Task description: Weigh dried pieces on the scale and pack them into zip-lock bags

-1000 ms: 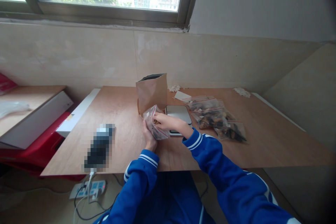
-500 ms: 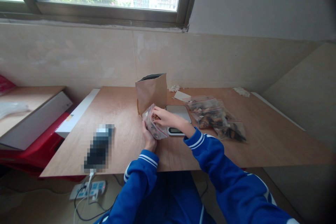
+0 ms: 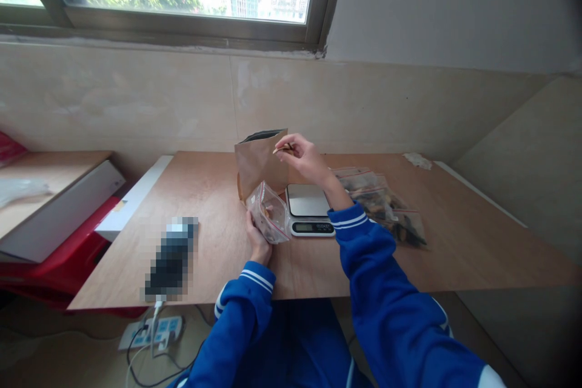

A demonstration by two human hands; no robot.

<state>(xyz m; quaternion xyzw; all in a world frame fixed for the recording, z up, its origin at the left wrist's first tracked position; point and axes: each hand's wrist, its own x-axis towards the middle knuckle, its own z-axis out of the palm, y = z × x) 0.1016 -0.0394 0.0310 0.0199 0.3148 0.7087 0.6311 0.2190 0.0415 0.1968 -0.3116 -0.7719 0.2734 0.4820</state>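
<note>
The right hand (image 3: pixel 305 157) has been lifted clear of the zip bag (image 3: pixel 269 213), a small brown piece (image 3: pixel 284 148) pinched by the fingers beside the kraft pouch (image 3: pixel 257 163). The bag is held by the clenched left hand (image 3: pixel 257 236) (more filled bags (image 3: pixel 379 206) are left, piled right of the hands).

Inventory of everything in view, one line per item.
wooden table: 1, tan, under everything below
kraft paper bag: 1, brown, dark lining, upright at back of table
digital scale: 1, white and black, mid-table
zip bags: several, clear with dark contents, right of scale
blurred object: 1, dark, left of table, unidentifiable
power strip: 1, white, floor below table
left hand: 1, blue sleeve, holds clear zip bag
right hand: 1, blue sleeve, fingers pinch small brown piece beside paper bag
</note>
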